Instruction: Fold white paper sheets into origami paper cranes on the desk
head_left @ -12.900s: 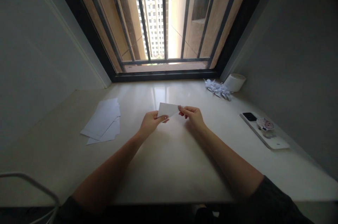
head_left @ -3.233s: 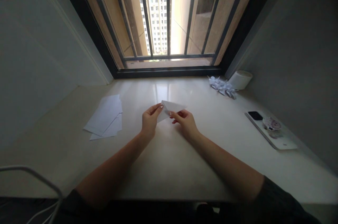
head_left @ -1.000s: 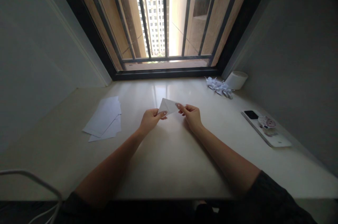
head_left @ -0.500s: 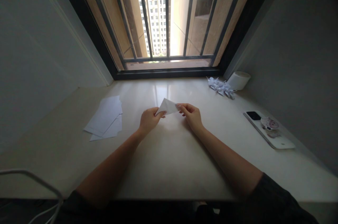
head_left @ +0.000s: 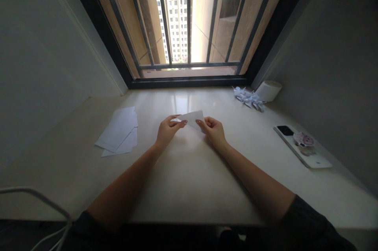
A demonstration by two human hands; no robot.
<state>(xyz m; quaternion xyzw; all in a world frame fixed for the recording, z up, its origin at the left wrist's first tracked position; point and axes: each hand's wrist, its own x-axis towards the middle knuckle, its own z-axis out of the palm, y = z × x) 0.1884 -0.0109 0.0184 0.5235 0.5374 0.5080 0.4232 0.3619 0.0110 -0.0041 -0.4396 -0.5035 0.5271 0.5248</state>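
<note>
A small folded piece of white paper [head_left: 193, 117] is held just above the pale stone sill [head_left: 189, 180], in front of the barred window. My left hand [head_left: 167, 130] pinches its left end between thumb and fingers. My right hand [head_left: 213, 129] pinches its right end, fingers curled. Both hands hover near the middle of the sill, close together, with the paper stretched between them.
A loose stack of white sheets [head_left: 119, 132] lies to the left. At the back right sit a pile of small folded paper figures [head_left: 248, 98] and a white roll [head_left: 268, 90]. A phone with a round sticker grip [head_left: 301, 146] lies on the right. A white cable [head_left: 38, 203] curves at the bottom left.
The folded paper has gone from a pointed, triangular outline to a flatter rectangular one. My left fingers have opened out a little along its edge. Both hands stay in the same place.
</note>
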